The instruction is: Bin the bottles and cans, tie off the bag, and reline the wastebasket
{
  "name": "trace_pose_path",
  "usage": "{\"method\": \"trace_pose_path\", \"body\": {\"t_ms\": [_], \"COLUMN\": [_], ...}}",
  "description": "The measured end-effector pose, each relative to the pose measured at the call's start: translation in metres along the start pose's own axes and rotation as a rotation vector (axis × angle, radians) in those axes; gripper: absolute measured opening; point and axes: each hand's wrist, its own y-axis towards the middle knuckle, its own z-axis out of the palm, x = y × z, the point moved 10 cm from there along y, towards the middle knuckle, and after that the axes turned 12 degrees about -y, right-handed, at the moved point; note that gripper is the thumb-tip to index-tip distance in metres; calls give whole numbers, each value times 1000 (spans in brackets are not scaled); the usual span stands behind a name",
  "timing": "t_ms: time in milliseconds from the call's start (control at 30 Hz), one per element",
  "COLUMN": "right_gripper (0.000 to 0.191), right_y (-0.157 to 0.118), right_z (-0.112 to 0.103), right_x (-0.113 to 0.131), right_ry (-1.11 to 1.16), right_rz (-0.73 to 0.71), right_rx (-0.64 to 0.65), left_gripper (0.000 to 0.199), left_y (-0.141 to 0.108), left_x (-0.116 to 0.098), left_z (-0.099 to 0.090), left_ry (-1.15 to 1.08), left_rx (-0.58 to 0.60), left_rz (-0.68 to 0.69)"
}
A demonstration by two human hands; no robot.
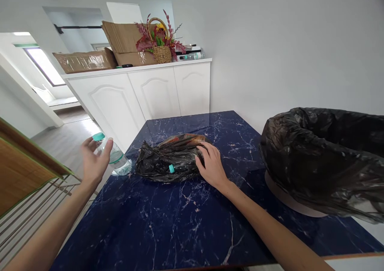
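My left hand (95, 159) is wrapped round the upper part of a clear plastic water bottle (115, 155) with a teal cap, tilted at the table's left edge. On the blue marbled table lies a crumpled black plastic bag (162, 161), filled out by its contents. A teal bottle cap (171, 168) shows at the bag's near side, and something orange-brown shows at its top; the rest is hidden. My right hand (211, 163) rests on the bag's right end with its fingers spread and slightly bent.
A bin lined with a black bag (300, 163) stands at the table's right. Beyond the table is a white cabinet (156, 91) bearing cardboard boxes (87, 61), a flower basket (162, 54) and a lying bottle (195, 56). A wooden chair (24, 167) stands at left.
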Motion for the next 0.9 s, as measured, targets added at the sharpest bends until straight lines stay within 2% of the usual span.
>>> {"method": "trace_pose_path", "body": {"t_ms": [67,100,167,233,300,333,400,500,600,733,833,900], "right_gripper": [43,43,45,49,54,56,61,67,70,73,80,85], "right_y": [1,1,1,0,-1,-2,-4,-7,-7,-7,-9,-11], "right_z": [0,1,2,5,10,13,19,28,34,42,49,51], "right_x": [-2,-4,-11,-20,-28,-32,-38,-46,-53,-58,-61,-62], "right_ry": [12,18,29,43,66,82,123,189,246,304,311,295], "right_rz": [18,33,77,132,186,210,249,301,349,372,400,411], "right_rx": [3,4,9,18,38,53,90,143,182,245,296,323], "left_gripper": [68,65,47,29,27,29,34,38,36,34,37,39], "left_y": [-18,-30,-56,-85,-122,-138,-159,-170,-172,-171,-162,-153], "left_x": [-17,-29,-54,-71,-86,-92,-95,-84,-73,-75,-85,-95], "left_z": [-19,-24,-12,27,77,95,121,141,150,148,132,114], "left_ry": [34,51,61,38,-1,-3,19,65,76,61,40,22], "left_rx": [-127,-172,-87,196,561,667,770,789,792,784,733,684], "left_rz": [51,91,180,198,230,251,270,218,163,154,134,119]}}
